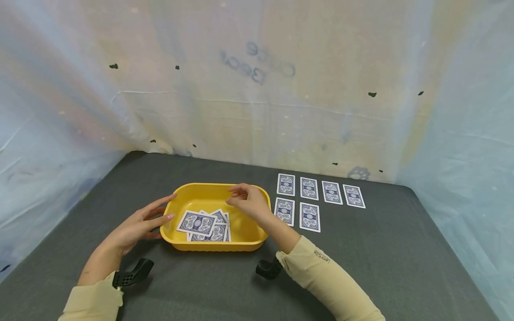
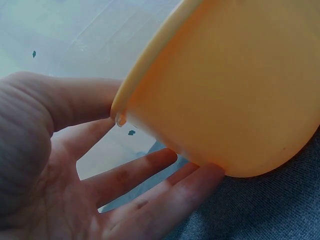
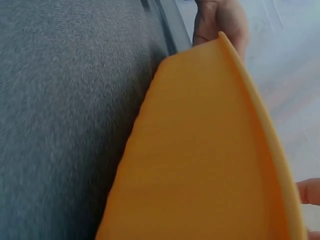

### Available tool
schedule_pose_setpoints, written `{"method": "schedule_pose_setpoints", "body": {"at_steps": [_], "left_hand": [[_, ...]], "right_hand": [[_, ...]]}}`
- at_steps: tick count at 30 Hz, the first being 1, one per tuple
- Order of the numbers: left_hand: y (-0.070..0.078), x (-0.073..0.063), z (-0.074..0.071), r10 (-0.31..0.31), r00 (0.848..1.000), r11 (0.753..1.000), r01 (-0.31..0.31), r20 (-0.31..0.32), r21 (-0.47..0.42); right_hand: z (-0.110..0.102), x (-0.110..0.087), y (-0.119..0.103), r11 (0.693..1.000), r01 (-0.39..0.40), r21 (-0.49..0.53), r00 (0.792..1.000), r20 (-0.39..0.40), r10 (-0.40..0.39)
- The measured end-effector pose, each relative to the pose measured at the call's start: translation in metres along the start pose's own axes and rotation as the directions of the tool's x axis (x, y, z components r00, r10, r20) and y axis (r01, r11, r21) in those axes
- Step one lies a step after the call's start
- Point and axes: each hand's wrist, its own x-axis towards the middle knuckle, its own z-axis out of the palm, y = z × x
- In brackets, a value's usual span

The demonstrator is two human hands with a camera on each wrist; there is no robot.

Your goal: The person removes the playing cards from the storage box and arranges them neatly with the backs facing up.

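Observation:
A yellow plastic tub [image 1: 237, 246] stands on the dark table. My left hand [image 1: 134, 225] holds its left end, thumb and index at the rim; in the left wrist view other fingertips [image 2: 214, 172] touch the outer wall. Several blue-and-white playing cards [image 1: 196, 223] lie loosely overlapped in the tub, backs up. My right hand [image 1: 250, 203] is over the tub's right half, fingers loosely bent, with a gap between thumb and index and no card showing there. The right wrist view mostly shows the tub's outer side [image 3: 190, 140], with only bits of fingers at the right edge.
Right of the tub, several playing cards lie face down in two rows; the back row includes one card [image 1: 309, 188], the front row another [image 1: 310, 217]. A pale plastic sheet [image 1: 257, 125] hangs behind the table [image 1: 361, 258] and along its sides. Each wrist wears a black camera mount [image 1: 134, 273].

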Motion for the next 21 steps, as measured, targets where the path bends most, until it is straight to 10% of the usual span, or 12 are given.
{"method": "schedule_pose_setpoints", "body": {"at_steps": [21], "left_hand": [[0.000, 0.000, -0.001, -0.008, 1.000, 1.000, 0.008, 0.020, -0.008]], "right_hand": [[0.068, 0.019, -0.003, 0.923, -0.130, -0.362, 0.967, 0.158, 0.198]]}}
